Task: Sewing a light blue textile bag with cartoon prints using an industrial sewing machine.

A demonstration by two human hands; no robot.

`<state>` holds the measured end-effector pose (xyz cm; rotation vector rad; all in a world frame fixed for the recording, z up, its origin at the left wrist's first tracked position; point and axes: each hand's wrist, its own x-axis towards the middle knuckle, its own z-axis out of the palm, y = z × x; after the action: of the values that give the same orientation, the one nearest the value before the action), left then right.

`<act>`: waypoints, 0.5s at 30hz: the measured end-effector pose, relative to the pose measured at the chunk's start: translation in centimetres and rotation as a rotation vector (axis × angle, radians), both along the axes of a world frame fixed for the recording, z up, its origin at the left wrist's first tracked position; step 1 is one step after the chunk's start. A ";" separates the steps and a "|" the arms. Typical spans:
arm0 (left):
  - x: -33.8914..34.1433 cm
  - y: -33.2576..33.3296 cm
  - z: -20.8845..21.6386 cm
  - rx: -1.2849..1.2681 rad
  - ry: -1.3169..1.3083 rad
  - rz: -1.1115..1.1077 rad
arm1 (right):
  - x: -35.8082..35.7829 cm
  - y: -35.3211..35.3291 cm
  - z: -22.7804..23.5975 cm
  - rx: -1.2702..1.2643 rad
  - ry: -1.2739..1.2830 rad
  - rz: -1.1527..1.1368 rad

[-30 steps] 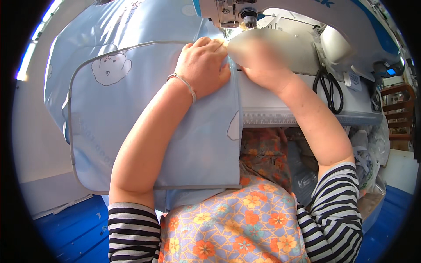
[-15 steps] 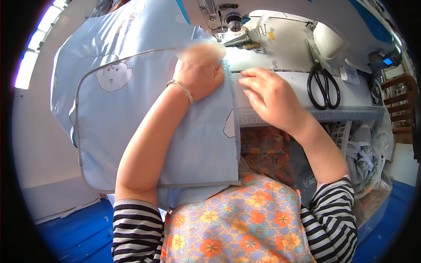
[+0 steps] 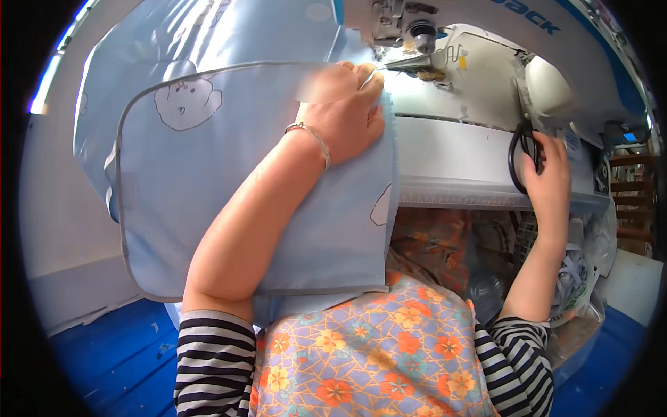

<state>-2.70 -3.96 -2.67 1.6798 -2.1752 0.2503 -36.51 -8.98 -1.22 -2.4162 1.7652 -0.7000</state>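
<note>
Light blue cloth (image 3: 194, 194) with grey edge binding and white cartoon figures spreads over the left side of the sewing table. My left hand (image 3: 344, 111) grips its upper right corner, fingers bent together just below the sewing machine's needle area (image 3: 422, 35); a blurred patch covers part of that hand. At the right, my right hand (image 3: 549, 167) has its fingers around the black handles of the scissors (image 3: 515, 156). The scissor blades point away from me over the machine bed, and some of the fingers are hidden behind the handles.
The white sewing table (image 3: 451, 153) has a ruler strip (image 3: 458, 196) along its front edge. Above it arches the machine's arm (image 3: 583, 55). Bags with white straps (image 3: 573, 267) hang below at the right. A brown wooden chair (image 3: 632, 187) stands beyond.
My right hand has moved right from beside the cloth and taken hold of the scissors. My left hand stays at the cloth's corner, and the view has shifted slightly.
</note>
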 end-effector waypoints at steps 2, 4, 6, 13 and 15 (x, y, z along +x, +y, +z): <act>0.0 0.0 0.0 -0.002 0.002 0.009 | -1.2 0.1 -0.1 0.077 -0.030 0.001; -0.1 0.1 0.0 -0.005 -0.001 0.004 | -1.1 0.3 0.7 0.257 -0.174 -0.075; -0.1 0.2 -0.1 -0.004 0.012 0.005 | 0.0 0.0 2.2 0.442 -0.236 -0.010; -0.1 0.2 -0.2 -0.018 0.006 0.010 | 8.3 0.3 2.0 0.246 -0.228 0.524; -0.1 0.1 -0.3 -0.028 0.021 0.013 | 9.8 0.2 1.7 0.260 -0.185 0.492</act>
<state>-2.77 -3.90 -2.94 1.6743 -2.1368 0.2644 -26.71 -8.82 0.50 -2.3697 1.0532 -0.5682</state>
